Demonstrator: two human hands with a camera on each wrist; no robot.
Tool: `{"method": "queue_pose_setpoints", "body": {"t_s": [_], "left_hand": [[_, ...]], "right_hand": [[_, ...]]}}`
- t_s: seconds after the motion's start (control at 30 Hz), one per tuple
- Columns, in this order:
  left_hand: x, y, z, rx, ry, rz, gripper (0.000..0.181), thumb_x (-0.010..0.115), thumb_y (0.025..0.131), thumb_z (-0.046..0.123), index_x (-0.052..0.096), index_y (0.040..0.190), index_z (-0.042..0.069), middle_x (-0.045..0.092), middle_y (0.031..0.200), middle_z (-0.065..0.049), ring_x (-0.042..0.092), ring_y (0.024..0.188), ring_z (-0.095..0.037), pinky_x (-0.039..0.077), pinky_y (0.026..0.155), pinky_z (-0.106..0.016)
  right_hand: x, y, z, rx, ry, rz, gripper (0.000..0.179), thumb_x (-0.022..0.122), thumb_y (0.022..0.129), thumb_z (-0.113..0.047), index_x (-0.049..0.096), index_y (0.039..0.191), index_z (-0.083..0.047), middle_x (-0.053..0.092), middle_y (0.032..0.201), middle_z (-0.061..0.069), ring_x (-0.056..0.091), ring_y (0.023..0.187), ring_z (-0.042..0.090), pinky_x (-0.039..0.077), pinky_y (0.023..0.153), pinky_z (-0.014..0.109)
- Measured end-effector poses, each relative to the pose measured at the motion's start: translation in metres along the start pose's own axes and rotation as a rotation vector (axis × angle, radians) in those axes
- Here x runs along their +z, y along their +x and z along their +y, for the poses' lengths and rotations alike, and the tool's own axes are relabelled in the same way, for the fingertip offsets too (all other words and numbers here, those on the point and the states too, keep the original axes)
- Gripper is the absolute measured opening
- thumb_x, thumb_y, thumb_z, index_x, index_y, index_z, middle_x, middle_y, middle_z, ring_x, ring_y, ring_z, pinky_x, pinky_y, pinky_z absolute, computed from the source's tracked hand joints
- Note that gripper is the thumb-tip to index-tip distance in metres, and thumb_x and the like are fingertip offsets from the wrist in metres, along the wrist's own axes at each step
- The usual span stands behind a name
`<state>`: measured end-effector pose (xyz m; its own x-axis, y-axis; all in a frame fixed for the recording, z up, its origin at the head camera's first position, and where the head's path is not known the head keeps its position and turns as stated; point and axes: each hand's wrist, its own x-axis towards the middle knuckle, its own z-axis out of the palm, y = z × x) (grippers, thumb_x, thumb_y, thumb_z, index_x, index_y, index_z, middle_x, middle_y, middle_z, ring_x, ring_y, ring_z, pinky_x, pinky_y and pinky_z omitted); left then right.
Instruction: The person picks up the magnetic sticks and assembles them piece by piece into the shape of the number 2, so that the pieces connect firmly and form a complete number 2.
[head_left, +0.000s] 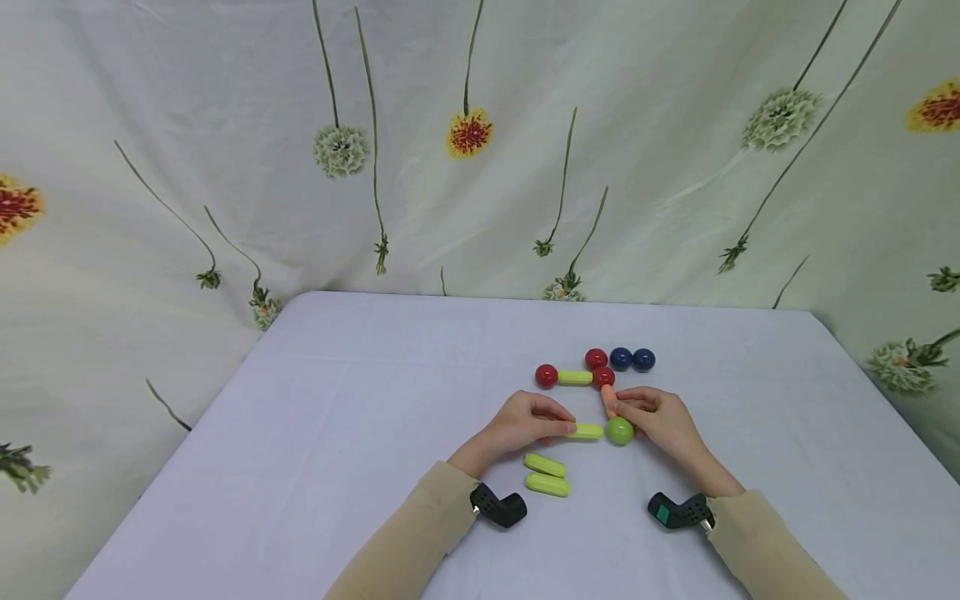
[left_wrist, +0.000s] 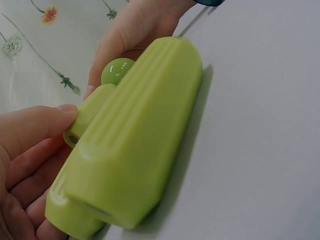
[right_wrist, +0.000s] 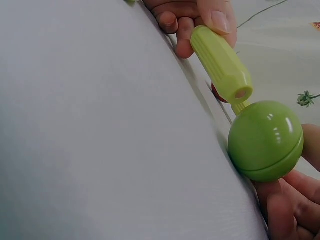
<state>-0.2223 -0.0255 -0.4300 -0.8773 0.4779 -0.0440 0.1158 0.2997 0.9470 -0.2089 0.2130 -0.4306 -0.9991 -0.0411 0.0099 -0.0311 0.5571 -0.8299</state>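
In the head view my left hand (head_left: 528,419) pinches a yellow-green stick (head_left: 587,431) between thumb and fingers. Its free end, with a dark round spot, points at a green ball (head_left: 620,431); the right wrist view shows a small gap between them. My right hand (head_left: 660,417) grips an orange stick (head_left: 608,400) with thumb and index finger, while its other fingers curl beside the green ball. That orange stick runs from the green ball to a red ball (head_left: 603,377). Another yellow-green stick (head_left: 574,377) links this red ball to a second red ball (head_left: 546,376).
Two loose yellow-green sticks (head_left: 547,484) lie on the white-covered table (head_left: 337,467), just nearer than my left hand. Behind the joined pieces are a third red ball (head_left: 596,359) and two dark blue balls (head_left: 632,359). A flower-printed cloth (head_left: 420,200) hangs behind.
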Motion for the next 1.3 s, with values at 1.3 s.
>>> {"method": "queue_pose_setpoints", "body": {"t_s": [1.3], "left_hand": [[0.0068,-0.0002,0.0014,0.023,0.022,0.031,0.013,0.074,0.082,0.02,0.074,0.092,0.012,0.067,0.078,0.006,0.053,0.058,-0.009,0.043,0.053,-0.02]], "right_hand": [[-0.0076,0.0007,0.0014,-0.067,-0.008,-0.102,0.044,0.07,0.085,-0.032,0.057,0.113,-0.001,0.064,0.084,0.004,0.054,0.069,0.017,0.046,0.058,0.024]]}}
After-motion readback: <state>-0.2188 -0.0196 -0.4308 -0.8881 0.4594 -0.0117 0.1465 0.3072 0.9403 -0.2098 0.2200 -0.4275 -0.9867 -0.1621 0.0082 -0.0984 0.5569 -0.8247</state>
